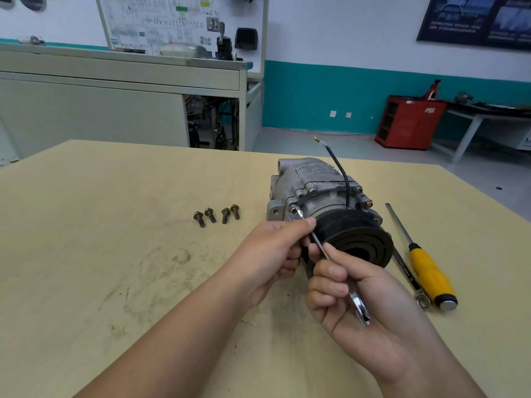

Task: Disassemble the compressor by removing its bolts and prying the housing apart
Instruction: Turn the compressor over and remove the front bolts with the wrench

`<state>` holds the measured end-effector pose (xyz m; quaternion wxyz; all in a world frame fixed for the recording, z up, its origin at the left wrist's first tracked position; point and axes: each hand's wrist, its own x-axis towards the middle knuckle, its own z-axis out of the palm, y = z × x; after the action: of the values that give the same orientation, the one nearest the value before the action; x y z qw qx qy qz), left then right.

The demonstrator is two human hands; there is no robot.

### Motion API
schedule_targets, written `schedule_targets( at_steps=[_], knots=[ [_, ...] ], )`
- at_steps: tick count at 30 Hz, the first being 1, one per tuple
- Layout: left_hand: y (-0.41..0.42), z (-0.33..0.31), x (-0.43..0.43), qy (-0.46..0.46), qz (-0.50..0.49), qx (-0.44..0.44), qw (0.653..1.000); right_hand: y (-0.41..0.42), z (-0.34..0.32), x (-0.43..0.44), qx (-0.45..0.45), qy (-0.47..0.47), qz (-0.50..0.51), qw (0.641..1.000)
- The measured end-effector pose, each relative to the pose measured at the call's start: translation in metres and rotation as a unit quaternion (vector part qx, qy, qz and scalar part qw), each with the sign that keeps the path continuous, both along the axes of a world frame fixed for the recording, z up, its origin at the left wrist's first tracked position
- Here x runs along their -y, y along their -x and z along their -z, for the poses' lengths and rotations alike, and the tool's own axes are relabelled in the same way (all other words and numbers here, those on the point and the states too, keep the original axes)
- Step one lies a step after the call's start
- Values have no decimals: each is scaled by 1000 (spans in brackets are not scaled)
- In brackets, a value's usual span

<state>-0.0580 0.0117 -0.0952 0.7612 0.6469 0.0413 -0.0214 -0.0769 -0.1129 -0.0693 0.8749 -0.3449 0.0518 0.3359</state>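
A grey metal compressor [316, 182] lies on the table with its black pulley [356, 237] facing me and a black wire [340, 173] sticking up. A slim silver wrench [339, 268] reaches from my hands to a bolt [294, 208] at the housing's front left. My left hand [275, 248] pinches the wrench near its head, beside the pulley. My right hand [342, 285] grips the wrench shaft lower down, and its open end pokes out past my palm. Several removed bolts [215, 216] lie in a row to the left.
A yellow-handled screwdriver [425, 265] and a second wrench [408, 278] lie on the wooden table [115, 254] right of the compressor. Beyond the table stand a grey workbench [120, 104] and a red cabinet [408, 122].
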Motion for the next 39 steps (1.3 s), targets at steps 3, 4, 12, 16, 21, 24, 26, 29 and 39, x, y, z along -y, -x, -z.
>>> schedule_targets(
  at_steps=[3,4,12,16,21,24,26,29,39],
  knots=[
    [0,0,1,-12,-8,1,1000,-1,-1,0,-4,-9,-7,1000],
    [0,0,2,-18,-11,1,1000,0,-1,1,-7,-17,-9,1000],
    [-1,4,1,-37,-27,7,999,-1,-1,1,-40,-74,-18,996],
    [-2,4,1,-45,-31,9,998,-2,-1,3,-36,-60,-22,997],
    [-2,4,0,-64,-39,19,997,-2,-5,4,-7,-12,-31,999],
    [-1,3,0,-67,-37,20,997,-3,-7,3,10,26,-36,999],
    [-1,2,0,-71,-39,21,996,-3,-7,2,28,59,-31,997],
    [-1,0,2,-75,-47,19,996,-4,-6,1,57,98,-20,993],
    [0,-4,3,9,-34,7,999,-2,3,-9,84,124,-4,989]
  ],
)
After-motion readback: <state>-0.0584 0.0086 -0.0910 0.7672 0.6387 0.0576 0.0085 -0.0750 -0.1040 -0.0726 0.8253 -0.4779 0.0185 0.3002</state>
